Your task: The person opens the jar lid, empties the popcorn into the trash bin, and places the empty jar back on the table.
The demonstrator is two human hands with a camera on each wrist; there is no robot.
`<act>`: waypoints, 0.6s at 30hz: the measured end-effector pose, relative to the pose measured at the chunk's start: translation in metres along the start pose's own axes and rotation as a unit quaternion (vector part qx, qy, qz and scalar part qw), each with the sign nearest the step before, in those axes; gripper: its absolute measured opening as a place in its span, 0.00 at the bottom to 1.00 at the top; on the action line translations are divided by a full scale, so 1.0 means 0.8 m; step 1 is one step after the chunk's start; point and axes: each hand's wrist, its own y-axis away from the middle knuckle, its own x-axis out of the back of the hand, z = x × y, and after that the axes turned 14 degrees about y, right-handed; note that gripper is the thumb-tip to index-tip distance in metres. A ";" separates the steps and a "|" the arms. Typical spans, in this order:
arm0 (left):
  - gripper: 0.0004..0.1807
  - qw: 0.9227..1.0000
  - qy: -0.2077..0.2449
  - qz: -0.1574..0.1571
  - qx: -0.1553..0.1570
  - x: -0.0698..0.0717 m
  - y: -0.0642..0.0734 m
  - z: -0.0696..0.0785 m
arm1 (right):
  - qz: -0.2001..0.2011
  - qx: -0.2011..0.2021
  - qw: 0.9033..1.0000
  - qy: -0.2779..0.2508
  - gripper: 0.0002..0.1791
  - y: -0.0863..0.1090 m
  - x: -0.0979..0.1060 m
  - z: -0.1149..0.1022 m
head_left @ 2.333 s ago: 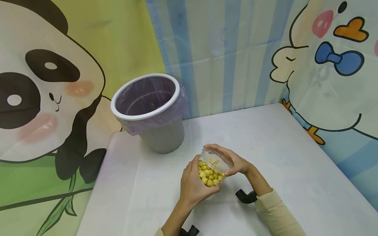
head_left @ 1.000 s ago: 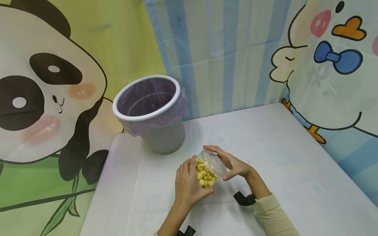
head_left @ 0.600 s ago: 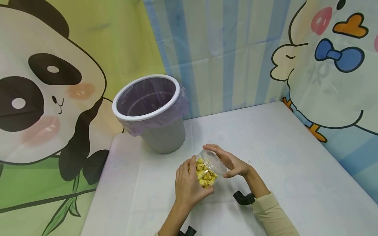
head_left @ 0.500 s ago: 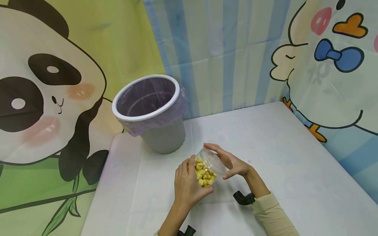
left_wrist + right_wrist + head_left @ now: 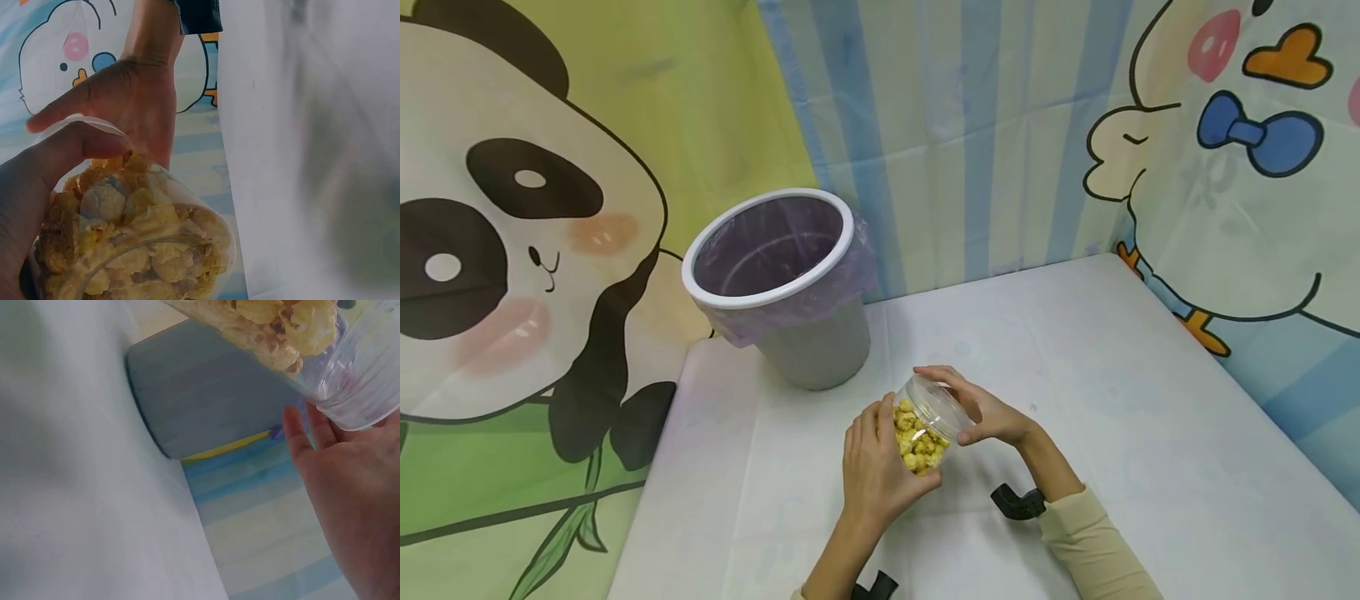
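Note:
A clear plastic jar (image 5: 917,442) of yellow popcorn is held tilted above the table, its clear screw lid (image 5: 946,412) facing up and right. My left hand (image 5: 872,475) grips the jar's side, thumb in front and fingers behind. Around the lid's rim curls my right hand (image 5: 996,418), thumb at the near edge and fingers at the far one. In the right wrist view the lid (image 5: 365,375) sits against the jar's mouth; whether it is loose I cannot tell. The left wrist view has popcorn filling much of the jar (image 5: 144,250), with my right palm (image 5: 140,103) beyond it.
A grey bin (image 5: 816,350) with a white rim and a purple liner bag stands at the back left of the white-covered table (image 5: 1075,367). Cartoon-printed curtains (image 5: 925,150) enclose the back and sides. A black wrist mount (image 5: 1018,502) sticks out from my right wrist.
Both hands have shifted slightly left with the jar, which leans more to the right than at first. My right thumb has moved a little along the lid's rim. The bin stays put.

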 end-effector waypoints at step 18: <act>0.56 1.000 -0.010 -0.013 -0.004 -0.005 0.002 -0.001 | -0.008 0.024 0.999 0.043 0.54 0.001 0.001 -0.003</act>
